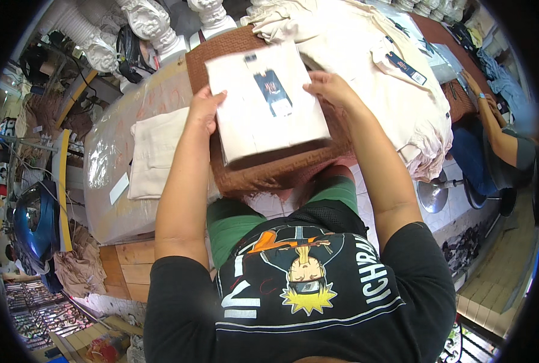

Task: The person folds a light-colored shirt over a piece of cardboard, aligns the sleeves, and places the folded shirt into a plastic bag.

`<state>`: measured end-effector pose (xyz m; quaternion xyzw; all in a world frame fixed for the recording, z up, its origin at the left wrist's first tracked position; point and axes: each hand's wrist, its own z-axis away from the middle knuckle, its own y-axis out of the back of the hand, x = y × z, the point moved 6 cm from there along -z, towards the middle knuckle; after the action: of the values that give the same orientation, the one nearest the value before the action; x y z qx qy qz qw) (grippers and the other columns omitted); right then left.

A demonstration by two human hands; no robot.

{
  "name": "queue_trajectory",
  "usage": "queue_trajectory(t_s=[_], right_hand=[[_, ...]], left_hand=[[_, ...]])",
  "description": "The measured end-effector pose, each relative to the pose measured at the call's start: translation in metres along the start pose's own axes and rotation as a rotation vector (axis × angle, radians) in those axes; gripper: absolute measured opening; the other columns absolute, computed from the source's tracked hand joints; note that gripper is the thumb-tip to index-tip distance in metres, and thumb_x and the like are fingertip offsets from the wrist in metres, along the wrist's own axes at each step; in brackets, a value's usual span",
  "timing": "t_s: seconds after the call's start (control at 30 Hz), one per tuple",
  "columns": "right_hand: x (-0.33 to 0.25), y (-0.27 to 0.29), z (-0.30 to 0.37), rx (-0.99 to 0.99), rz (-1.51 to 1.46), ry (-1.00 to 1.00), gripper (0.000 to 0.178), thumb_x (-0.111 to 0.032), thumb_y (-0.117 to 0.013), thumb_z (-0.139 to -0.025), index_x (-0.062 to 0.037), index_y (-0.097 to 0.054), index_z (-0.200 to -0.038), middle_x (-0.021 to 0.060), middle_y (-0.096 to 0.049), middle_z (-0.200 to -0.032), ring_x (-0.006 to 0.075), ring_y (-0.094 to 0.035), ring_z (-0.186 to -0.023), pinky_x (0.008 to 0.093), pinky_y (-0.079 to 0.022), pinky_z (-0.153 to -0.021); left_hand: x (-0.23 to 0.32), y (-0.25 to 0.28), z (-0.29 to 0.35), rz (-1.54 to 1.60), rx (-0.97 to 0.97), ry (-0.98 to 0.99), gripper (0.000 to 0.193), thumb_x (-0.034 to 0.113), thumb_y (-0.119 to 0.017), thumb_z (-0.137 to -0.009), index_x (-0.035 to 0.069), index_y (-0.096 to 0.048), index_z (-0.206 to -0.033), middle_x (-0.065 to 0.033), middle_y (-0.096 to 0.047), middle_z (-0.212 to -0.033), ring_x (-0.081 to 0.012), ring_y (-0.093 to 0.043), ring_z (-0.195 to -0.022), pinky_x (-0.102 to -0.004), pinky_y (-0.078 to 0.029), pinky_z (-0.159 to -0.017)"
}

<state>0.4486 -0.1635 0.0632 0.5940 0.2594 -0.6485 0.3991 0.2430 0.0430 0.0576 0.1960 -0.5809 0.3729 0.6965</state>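
Both my hands grip a neatly folded cream shirt (239,124) by its side edges, above a brown textured cloth. My left hand (206,109) has its thumb on top of the left edge. My right hand (331,89) pinches the upper right edge, with the thumb and fingers near the corner. A dark blue hang tag (272,92) lies on the shirt's front, and a small dark label shows at its neck. The brown cloth (281,172) covers the table under the shirt. The fingers beneath the shirt are hidden.
Left of me a folded cream garment (154,145) lies on a plastic-wrapped surface (109,127), beside a white card (118,188). A heap of cream garments (396,115) with another tag (406,68) spreads to the right. White ornate columns (148,27) stand behind. A co-worker (502,136) sits at far right.
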Motion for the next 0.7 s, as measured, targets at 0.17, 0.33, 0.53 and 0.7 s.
queue_trajectory(t_s=[0.17,0.33,0.53,0.7], right_hand=[[-0.107,0.000,0.007,0.160,-0.113,0.463,0.021,-0.009,-0.065,-0.087,0.0002,-0.064,-0.105,0.0034,-0.069,-0.092,0.0075,-0.061,-0.090,0.0237,-0.046,-0.081],[-0.096,0.008,0.023,0.204,-0.010,0.596,0.020,-0.002,-0.062,-0.083,0.0001,-0.065,-0.103,0.0074,-0.065,-0.111,0.0128,-0.059,-0.101,0.0252,-0.046,-0.088],[-0.001,0.042,0.069,0.292,0.602,0.483,0.025,-0.003,-0.056,-0.084,-0.0096,-0.067,-0.105,0.0150,-0.056,-0.129,0.0329,-0.054,-0.117,0.0368,-0.044,-0.097],[-0.049,0.012,0.059,0.270,0.542,0.562,0.027,-0.009,-0.057,-0.090,-0.0069,-0.064,-0.116,0.0144,-0.058,-0.128,0.0253,-0.053,-0.121,0.0318,-0.039,-0.102]], left_hand=[[0.125,-0.007,0.035,0.069,-0.081,-0.714,0.041,-0.002,-0.066,-0.082,0.000,-0.051,-0.120,-0.0095,-0.062,-0.115,-0.0162,-0.060,-0.101,-0.0280,-0.045,-0.093],[0.098,0.002,0.071,-0.095,-0.150,-0.668,0.036,0.005,-0.063,-0.085,0.002,-0.054,-0.120,-0.0072,-0.060,-0.113,-0.0150,-0.056,-0.106,-0.0274,-0.042,-0.095],[0.014,0.037,0.118,-1.159,-0.090,-0.594,0.040,0.001,-0.063,-0.078,0.009,-0.062,-0.118,-0.0121,-0.055,-0.126,-0.0295,-0.048,-0.122,-0.0364,-0.036,-0.105],[0.048,0.004,0.098,-0.904,-0.058,-0.707,0.036,0.007,-0.059,-0.087,0.004,-0.059,-0.123,-0.0151,-0.055,-0.129,-0.0270,-0.048,-0.125,-0.0349,-0.034,-0.107]])
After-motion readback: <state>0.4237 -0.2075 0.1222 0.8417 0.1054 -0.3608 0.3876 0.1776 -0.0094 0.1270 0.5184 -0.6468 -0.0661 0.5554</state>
